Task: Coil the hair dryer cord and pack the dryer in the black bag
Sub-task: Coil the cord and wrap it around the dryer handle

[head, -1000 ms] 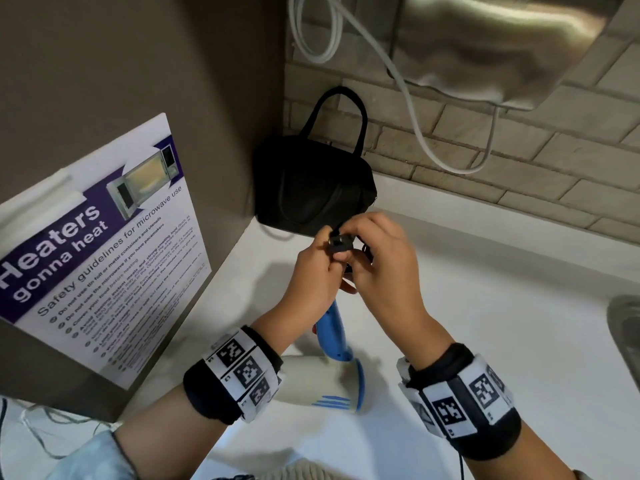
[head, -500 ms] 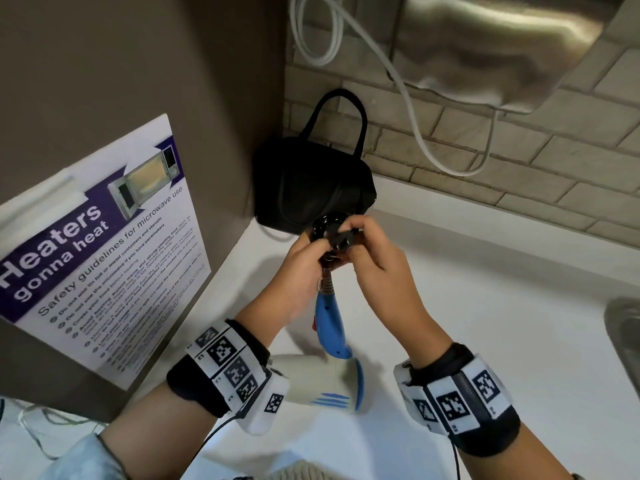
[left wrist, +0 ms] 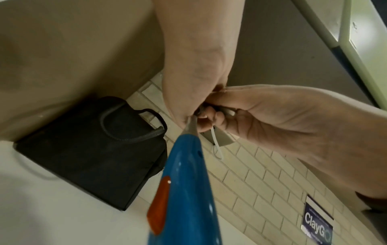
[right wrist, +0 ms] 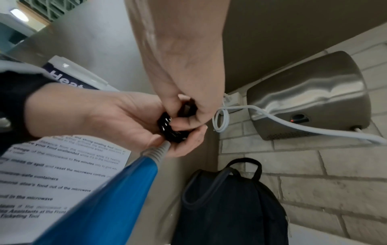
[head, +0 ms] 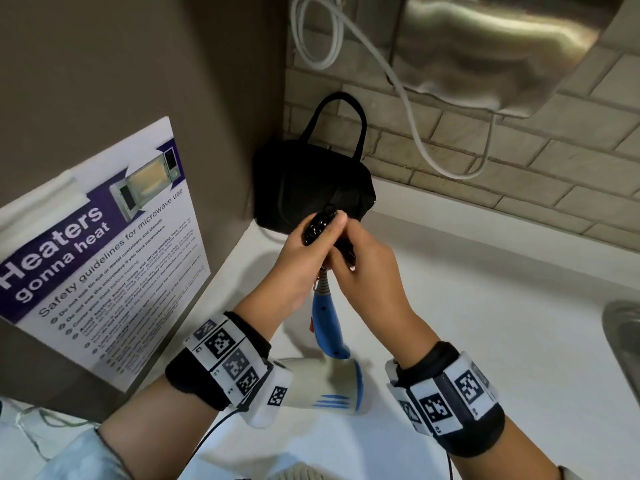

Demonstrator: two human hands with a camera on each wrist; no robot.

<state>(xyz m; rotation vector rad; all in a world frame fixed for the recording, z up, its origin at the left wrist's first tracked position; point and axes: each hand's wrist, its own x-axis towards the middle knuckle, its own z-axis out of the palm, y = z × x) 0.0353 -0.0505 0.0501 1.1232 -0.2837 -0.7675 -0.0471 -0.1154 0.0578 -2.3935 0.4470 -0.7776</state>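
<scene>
Raised since earlier, black cord (head: 320, 225) seemingly bundled.

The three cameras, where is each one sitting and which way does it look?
Head: on the person's head, looking down at the left hand and right hand gripping the coiled cord above the hair dryer; both forearms show.
Left wrist: looks along the left hand toward the black bag; both hands show.
Right wrist: looks along the right hand toward the wall hand dryer; both hands show.
Shared: all show the bag.
</scene>
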